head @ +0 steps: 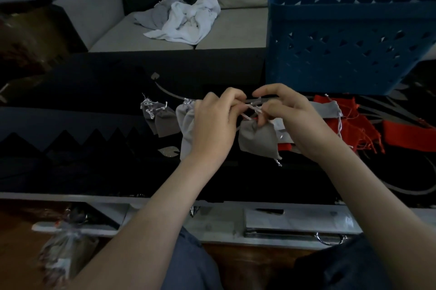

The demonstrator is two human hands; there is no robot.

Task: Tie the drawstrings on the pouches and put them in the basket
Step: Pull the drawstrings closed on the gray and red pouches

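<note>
Left hand pinches the drawstrings. The pouch hangs just below them, between both hands, neck up. Right hand pinches them too. Basket stands behind, nearer the right hand.

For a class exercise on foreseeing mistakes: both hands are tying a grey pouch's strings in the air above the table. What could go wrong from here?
1. The pouch seems to hang only from the strings that the left hand and right hand pinch; a slip could drop it or loosen the knot.
2. Frayed threads of the red pouches lie close to the right hand and might get caught in the knot.
</note>
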